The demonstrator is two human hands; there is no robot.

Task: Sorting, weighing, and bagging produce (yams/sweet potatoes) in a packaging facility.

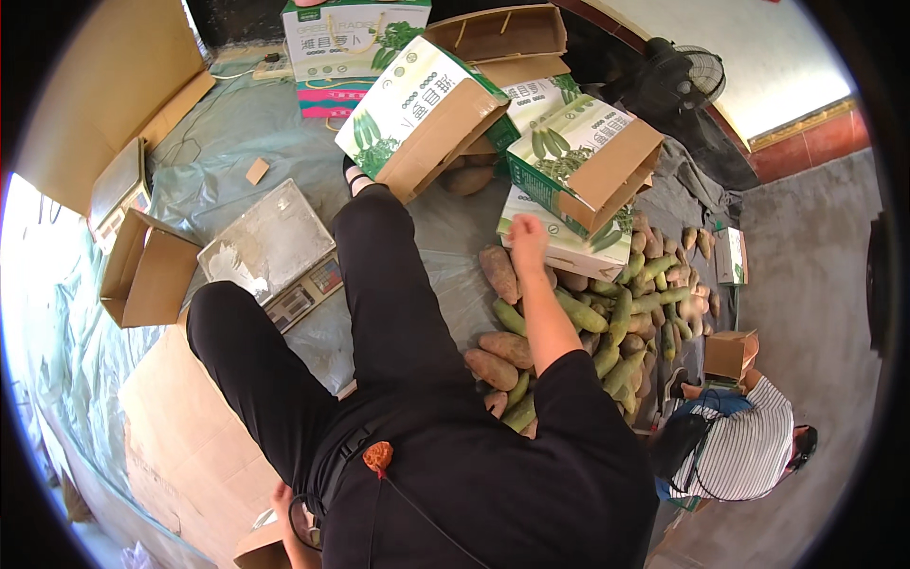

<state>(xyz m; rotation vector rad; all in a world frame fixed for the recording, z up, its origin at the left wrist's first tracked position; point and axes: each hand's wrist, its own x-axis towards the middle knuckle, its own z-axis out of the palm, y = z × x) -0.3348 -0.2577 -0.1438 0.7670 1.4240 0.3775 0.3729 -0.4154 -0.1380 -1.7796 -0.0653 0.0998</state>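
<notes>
My right hand reaches forward with curled fingers, against the side of a white and green carton. Whether those fingers hold anything is hidden. Another such carton rests on top of it, its brown flap side facing me. Beneath my right forearm lie a large brown root, like a sweet potato, and several long green radishes. Low beside my left hip, my left hand is partly hidden, close to a cardboard box; its fingers do not show well enough to read.
A platform scale stands by my left knee, beside an open cardboard box. Another printed carton leans by my foot. A black fan stands at the far right. A person in a striped shirt crouches at the right.
</notes>
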